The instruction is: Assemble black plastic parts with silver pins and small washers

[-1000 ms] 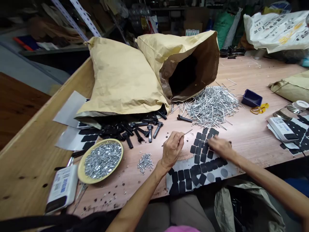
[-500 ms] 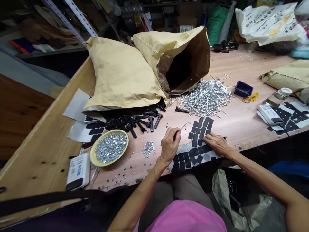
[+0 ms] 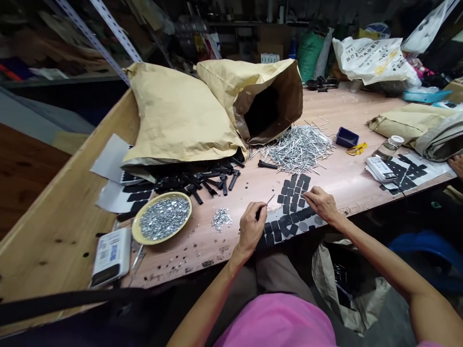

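Note:
My left hand [image 3: 250,230] is closed, and a thin metal pin [image 3: 270,198] sticks out past its fingertips. Something dark shows between thumb and fingers, perhaps a black part. Over the right side of the black rounded pads [image 3: 289,193] is my right hand [image 3: 321,203], its thumb and fingertips pinched together. Whatever lies in that pinch is too small to tell. More black pads cling to a backing sheet [image 3: 304,225] along the table's front edge. Left of my left hand lies a small heap of tiny silvery pieces [image 3: 221,219].
A yellow bowl [image 3: 135,229] of silvery pieces stands left, beside a white scale [image 3: 112,253]. Black plastic parts [image 3: 195,193] spill from a paper sack [image 3: 181,115]. Metal pins [image 3: 302,147] lie heaped before an open sack [image 3: 265,77]. A blue tray [image 3: 347,138] sits right. Another person's hand [image 3: 457,165] shows far right.
My right hand has lifted slightly off the black pads, its fingertips now pinched. My left hand keeps the pin in about the same place. The view has shifted a little to the right.

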A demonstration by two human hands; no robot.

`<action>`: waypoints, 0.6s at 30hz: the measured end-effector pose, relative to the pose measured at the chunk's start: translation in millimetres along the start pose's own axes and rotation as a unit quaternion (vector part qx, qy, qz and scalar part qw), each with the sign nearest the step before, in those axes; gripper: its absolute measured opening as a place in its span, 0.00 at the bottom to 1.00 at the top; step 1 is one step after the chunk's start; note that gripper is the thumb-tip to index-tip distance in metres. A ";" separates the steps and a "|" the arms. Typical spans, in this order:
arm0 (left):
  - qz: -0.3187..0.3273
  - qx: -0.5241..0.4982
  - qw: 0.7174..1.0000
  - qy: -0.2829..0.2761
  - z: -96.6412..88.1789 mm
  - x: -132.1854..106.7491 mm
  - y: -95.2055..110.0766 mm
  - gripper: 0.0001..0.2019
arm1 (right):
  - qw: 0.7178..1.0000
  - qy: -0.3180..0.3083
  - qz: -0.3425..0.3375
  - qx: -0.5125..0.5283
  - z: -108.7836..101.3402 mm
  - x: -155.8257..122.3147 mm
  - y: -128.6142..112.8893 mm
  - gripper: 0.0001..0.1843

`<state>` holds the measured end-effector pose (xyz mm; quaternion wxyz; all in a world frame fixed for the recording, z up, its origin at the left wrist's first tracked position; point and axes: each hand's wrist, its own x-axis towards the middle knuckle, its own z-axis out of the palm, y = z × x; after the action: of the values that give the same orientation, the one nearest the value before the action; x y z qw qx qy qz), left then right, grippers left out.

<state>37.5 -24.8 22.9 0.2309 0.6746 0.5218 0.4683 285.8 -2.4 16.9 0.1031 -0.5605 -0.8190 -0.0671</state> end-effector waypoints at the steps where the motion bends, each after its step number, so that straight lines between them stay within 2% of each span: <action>1: -0.003 0.001 1.000 0.003 -1.0 -0.7 -1.6 0.06 | 1.000 0.001 0.000 -0.004 2.4 4.6 1.3 0.17; 7: -0.019 0.001 1.000 -0.004 1.6 -4.4 -5.7 0.06 | 0.995 -0.068 0.033 -0.066 16.5 50.6 32.4 0.20; 10: -0.020 -0.003 1.000 -0.004 1.5 -7.4 -6.0 0.07 | 0.994 -0.087 0.019 -0.063 24.0 61.8 33.8 0.23; 12: -0.027 -0.005 1.000 -0.002 -0.7 -9.1 -7.2 0.07 | 0.993 -0.107 -0.032 -0.041 29.0 52.6 22.9 0.20; 15: -0.048 -0.013 0.999 0.003 -3.5 -10.8 -8.8 0.06 | 0.981 -0.131 -0.142 -0.010 31.9 23.7 4.0 0.12; 16: -0.055 -0.019 0.998 0.003 -3.6 -11.4 -8.6 0.06 | 0.980 -0.124 -0.156 -0.006 31.0 14.5 0.3 0.11; 18: -0.061 -0.034 0.998 -0.001 -2.5 -13.3 -6.6 0.06 | 0.989 -0.086 -0.123 -0.002 26.9 1.3 -2.4 0.13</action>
<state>31.9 -35.2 13.5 0.2824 0.6336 0.5458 0.4700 280.6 4.0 -8.9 0.0220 -0.4591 -0.8875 -0.0327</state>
